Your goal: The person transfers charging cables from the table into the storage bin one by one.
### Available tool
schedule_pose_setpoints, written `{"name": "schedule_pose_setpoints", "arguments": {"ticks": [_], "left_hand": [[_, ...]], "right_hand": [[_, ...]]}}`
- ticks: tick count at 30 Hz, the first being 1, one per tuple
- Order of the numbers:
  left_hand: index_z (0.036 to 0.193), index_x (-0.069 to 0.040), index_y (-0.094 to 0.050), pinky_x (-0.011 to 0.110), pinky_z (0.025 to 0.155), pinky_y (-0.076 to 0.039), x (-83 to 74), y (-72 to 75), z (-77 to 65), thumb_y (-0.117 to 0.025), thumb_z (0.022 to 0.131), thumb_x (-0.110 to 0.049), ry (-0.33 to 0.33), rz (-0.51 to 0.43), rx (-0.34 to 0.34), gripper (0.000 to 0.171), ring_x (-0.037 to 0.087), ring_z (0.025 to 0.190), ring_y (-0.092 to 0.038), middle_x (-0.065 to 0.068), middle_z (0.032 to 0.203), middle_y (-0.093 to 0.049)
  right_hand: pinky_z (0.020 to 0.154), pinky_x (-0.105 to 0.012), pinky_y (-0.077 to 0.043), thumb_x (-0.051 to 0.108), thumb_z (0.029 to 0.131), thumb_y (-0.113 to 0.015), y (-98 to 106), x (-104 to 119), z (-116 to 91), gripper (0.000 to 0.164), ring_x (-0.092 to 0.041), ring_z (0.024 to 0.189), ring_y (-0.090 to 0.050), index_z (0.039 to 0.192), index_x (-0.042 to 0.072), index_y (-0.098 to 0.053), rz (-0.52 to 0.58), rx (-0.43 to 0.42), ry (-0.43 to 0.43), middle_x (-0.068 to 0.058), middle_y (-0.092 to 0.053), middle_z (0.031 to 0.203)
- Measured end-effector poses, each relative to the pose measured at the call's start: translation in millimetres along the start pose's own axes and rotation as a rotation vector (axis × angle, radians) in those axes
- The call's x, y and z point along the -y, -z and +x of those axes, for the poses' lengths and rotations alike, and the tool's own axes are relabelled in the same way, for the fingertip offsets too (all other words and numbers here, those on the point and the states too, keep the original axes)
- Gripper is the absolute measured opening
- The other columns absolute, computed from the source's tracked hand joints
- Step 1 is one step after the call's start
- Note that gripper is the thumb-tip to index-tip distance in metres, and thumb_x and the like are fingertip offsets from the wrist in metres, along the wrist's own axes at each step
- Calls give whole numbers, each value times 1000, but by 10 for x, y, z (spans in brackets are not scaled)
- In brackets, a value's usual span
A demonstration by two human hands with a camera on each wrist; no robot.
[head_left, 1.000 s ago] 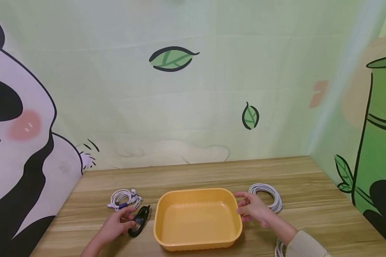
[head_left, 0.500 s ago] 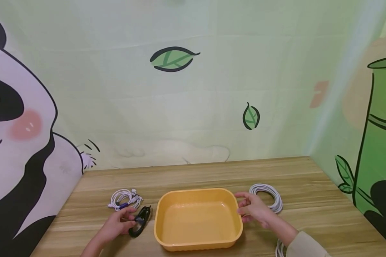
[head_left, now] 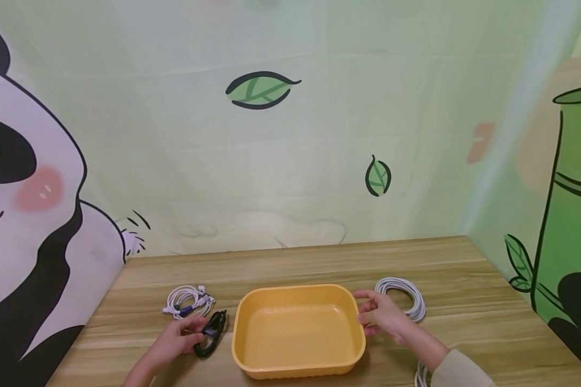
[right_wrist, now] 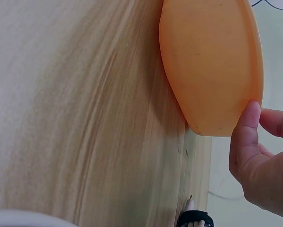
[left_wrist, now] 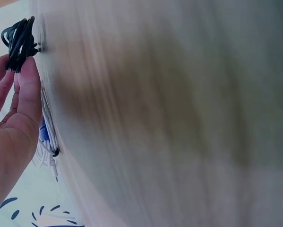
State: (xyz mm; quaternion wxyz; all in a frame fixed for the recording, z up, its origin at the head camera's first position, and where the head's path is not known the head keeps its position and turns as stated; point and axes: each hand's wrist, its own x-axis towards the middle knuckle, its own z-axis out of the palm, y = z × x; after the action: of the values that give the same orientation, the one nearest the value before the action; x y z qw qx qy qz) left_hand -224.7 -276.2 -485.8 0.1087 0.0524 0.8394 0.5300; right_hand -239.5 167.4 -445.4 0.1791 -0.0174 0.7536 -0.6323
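Observation:
My left hand (head_left: 174, 341) pinches a coiled black cable (head_left: 214, 333) between thumb and fingertips, left of the yellow-orange tray (head_left: 297, 371). In the left wrist view, the black cable (left_wrist: 21, 42) is bunched at the fingertips, close to the tabletop. On the other side, my right hand (head_left: 384, 317) touches the tray's right side with thumb and fingers. The right wrist view has the thumb (right_wrist: 247, 125) against the tray's outer wall (right_wrist: 210, 66) near the rim. Nothing lies inside the tray.
A white cable bundle with a blue part (head_left: 189, 301) lies behind my left hand. Behind my right hand is a grey-white cable coil (head_left: 409, 295); another pale coil (head_left: 420, 373) is partly hidden by my forearm. The wooden table (head_left: 300, 263) meets a printed backdrop.

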Motion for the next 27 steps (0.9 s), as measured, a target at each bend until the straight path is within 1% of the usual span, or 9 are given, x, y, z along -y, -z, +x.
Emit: {"name": "schedule_pose_setpoints", "arguments": {"ticks": [2,3,8,9,10,17,21,27], "left_hand": [[116,11,-48,26,61,-49,-3,-1,-4,-57,80,-6,-3,-1,-2,40,9,77,-53,16,99,-55],[116,11,-48,26,60,-49,-5,-3,-6,-57,80,-6,-5,-1,-5,40,9,76,-53,16,99,-55],[115,11,-48,24,58,-47,-8,-9,-16,-56,81,-6,-18,16,-19,39,7,74,-51,16,98,-54],[115,11,-48,24,58,-47,-6,-7,-17,-56,81,-6,-21,17,-18,38,7,74,-51,16,98,-54],[115,11,-48,24,58,-48,-4,-6,-19,-56,82,-6,-19,19,-19,38,6,73,-51,15,98,-54],[117,14,-45,25,60,-49,9,9,-27,-54,83,-5,-40,5,1,40,4,75,-50,21,101,-53],[117,14,-46,24,59,-48,-10,7,-40,-54,83,-5,-46,11,-9,40,4,75,-50,19,100,-53],[118,12,-47,23,60,-47,-59,10,-43,-54,83,-5,-36,16,-36,40,4,76,-51,18,101,-53]], "right_hand": [[54,-26,-50,-5,75,-58,0,-3,7,57,-13,66,-52,127,-2,-35,-1,-4,-4,-8,-48,87],[54,-26,-50,-2,74,-61,24,-50,44,58,-13,66,-53,127,0,-37,7,5,-5,-8,-49,87],[54,-25,-50,-2,74,-61,23,-54,51,57,-13,66,-53,126,0,-37,7,0,-8,-8,-49,87],[53,-25,-50,-2,74,-60,22,-53,49,57,-13,65,-53,126,0,-37,10,2,-7,-8,-49,86],[53,-25,-49,-5,75,-57,-2,-6,14,56,-13,65,-52,126,-2,-36,2,-10,-7,-8,-49,86],[53,-24,-49,-5,75,-58,-1,0,8,56,-13,64,-52,126,-2,-36,3,-6,-5,-8,-49,86],[53,-24,-49,-5,74,-58,2,2,3,57,-13,64,-52,127,-2,-36,6,1,-3,-8,-48,86],[53,-24,-49,-5,75,-58,0,9,1,56,-13,64,-52,127,-2,-36,12,0,-8,-7,-48,86]]}}
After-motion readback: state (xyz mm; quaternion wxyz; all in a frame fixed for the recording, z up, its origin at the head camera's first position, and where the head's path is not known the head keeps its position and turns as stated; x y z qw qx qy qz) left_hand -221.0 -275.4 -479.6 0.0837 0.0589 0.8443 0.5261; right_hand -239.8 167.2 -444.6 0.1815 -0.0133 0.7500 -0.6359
